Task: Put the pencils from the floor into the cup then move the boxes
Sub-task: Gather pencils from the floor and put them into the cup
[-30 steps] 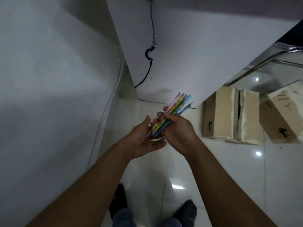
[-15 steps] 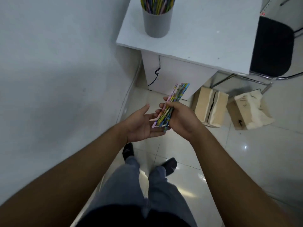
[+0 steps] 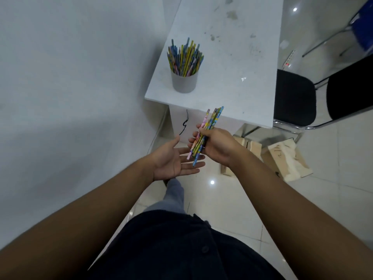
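Note:
My right hand (image 3: 219, 147) grips a bundle of several colourful pencils (image 3: 212, 120), their upper ends pointing up toward the table. My left hand (image 3: 172, 161) is held palm up just left of and below the bundle, fingers spread, with the pencils' lower tips over its fingers. A grey cup (image 3: 184, 81) stuffed with several pencils stands near the front left corner of the white table (image 3: 232, 77). Two cardboard boxes lie on the floor under the table's right side: one (image 3: 252, 147) partly hidden by my right arm, the other (image 3: 286, 158) further right.
A white wall (image 3: 70, 87) runs along the left. A black chair with chrome legs (image 3: 294, 100) stands right of the table, a second black seat (image 3: 351, 87) beyond it. A black cable (image 3: 184, 124) hangs on the table's front panel. The floor is glossy white tile.
The view has risen from the floor to the table top, so the cup is now fully visible. My right hand still grips the pencils; my left hand has opened and dropped slightly away from them.

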Demonstrator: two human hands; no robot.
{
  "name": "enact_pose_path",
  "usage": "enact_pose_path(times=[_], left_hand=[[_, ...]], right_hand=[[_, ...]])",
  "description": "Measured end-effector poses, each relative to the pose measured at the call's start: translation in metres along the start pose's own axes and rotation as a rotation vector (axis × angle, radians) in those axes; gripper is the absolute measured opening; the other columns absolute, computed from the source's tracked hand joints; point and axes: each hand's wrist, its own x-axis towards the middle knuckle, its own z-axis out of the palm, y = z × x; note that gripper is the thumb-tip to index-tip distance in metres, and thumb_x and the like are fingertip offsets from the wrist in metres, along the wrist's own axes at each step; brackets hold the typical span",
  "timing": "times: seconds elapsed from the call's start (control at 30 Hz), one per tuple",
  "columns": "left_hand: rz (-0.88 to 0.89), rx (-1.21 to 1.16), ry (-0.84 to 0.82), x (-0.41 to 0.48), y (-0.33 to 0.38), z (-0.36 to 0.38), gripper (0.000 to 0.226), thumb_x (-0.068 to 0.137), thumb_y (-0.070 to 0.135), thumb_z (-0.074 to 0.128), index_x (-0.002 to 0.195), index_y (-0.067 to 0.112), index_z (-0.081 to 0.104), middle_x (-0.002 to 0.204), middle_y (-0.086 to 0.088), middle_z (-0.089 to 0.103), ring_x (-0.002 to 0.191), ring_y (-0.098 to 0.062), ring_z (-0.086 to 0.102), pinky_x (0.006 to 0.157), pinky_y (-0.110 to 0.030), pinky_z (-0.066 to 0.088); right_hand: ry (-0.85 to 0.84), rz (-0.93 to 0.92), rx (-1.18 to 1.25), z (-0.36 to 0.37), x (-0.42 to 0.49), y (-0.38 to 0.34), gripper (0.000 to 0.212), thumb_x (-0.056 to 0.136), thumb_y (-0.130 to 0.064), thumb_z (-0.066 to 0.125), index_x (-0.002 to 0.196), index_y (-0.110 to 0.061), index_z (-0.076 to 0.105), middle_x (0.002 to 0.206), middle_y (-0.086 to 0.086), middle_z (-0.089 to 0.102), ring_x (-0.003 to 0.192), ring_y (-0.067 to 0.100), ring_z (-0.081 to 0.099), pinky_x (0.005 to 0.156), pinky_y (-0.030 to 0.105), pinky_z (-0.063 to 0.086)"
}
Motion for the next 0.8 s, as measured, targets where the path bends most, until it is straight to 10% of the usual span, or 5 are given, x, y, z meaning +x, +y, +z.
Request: enact_pose_path(times=[0.8], left_hand=[[-0.038, 0.076, 0.160, 0.060, 0.237, -0.023, 0.075, 0.103, 0.071, 0.033, 0.142, 0.012, 0.057, 0.131, -0.014, 0.073, 0.121, -0.033, 0.070, 0.103, -0.048, 0.055]], right_hand=[[0.163, -0.367, -0.168, 0.089, 0.161, -0.157, 0.011, 0.113, -0.006, 0.043, 0.115, -0.007, 0.054, 0.099, 0.013, 0.070, 0.097, 0.031, 0.074, 0.096, 0.053, 0.060]])
